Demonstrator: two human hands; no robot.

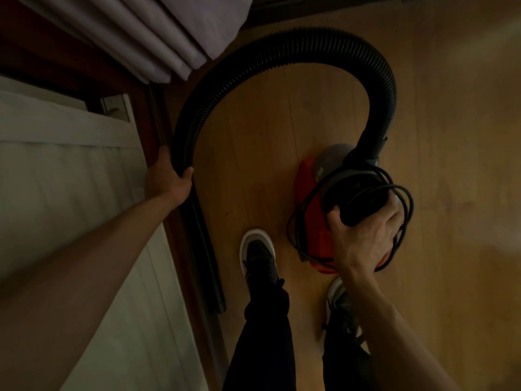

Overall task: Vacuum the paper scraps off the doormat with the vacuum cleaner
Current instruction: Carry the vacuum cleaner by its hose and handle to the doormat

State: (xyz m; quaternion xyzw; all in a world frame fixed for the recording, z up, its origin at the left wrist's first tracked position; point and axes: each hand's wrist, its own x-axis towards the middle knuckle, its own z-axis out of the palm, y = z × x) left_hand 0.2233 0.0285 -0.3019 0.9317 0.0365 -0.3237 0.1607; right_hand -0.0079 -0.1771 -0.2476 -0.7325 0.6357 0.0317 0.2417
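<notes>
Both hands are busy in a pretty dim room; the floor (282,114) is showing smooth, warm wood-look planks with long seams running away from the feet; a dark wooden frame (177,249) is running along its left edge, with a pale ribbed surface (70,179) beyond it, can't tell what that is; a light curtain (169,32) is hanging in soft folds at the top left. The vacuum cleaner (314,232) is sitting low over the planks just right of the forward shoe, a small red plastic body with a grey rounded cap; can't tell if it's touching the floor. The right hand (366,235) is curling tight round its black handle (358,204); a thin black cord (408,204) is looping loosely around the body and past that hand. A fat, ridged black hose (282,43) is arching up from the cap and swinging round in a big curve to the left hand (166,179), which is wrapping its fingers round it; a smooth rigid black tube (207,249) is hanging below that grip, beside the frame. Black shoes (258,252) with white soles are standing on the planks.
</notes>
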